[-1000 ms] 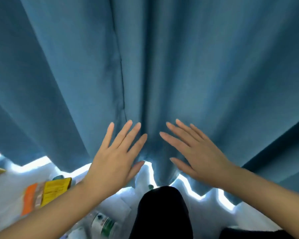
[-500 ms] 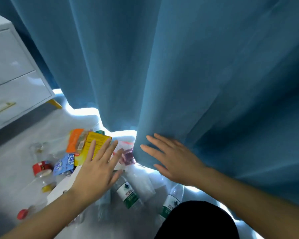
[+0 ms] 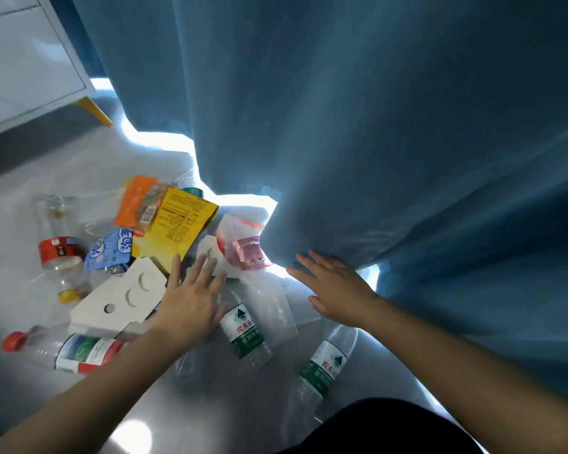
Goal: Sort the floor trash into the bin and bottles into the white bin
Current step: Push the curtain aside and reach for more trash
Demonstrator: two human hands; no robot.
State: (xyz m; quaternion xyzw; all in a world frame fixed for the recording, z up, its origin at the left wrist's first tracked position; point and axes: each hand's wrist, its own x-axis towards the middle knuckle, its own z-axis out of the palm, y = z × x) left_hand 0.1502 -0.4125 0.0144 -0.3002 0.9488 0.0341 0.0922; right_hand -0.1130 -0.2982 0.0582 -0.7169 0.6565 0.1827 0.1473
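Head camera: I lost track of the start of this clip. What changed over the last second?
The view tipped down from the blue curtain to the littered floor. Both hands came down with it: the left hand now hovers open over the green-label bottle and white card, while the right hand is near the curtain hem. Nothing was taken hold of. The trash seems unmoved.

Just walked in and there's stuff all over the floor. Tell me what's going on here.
A person is crouched over a litter pile on the floor. Both hands are open and hold nothing: the left hand hovers over a white cardboard piece and a green-labelled bottle, the right hand is at the blue curtain's hem. No bin is in view.
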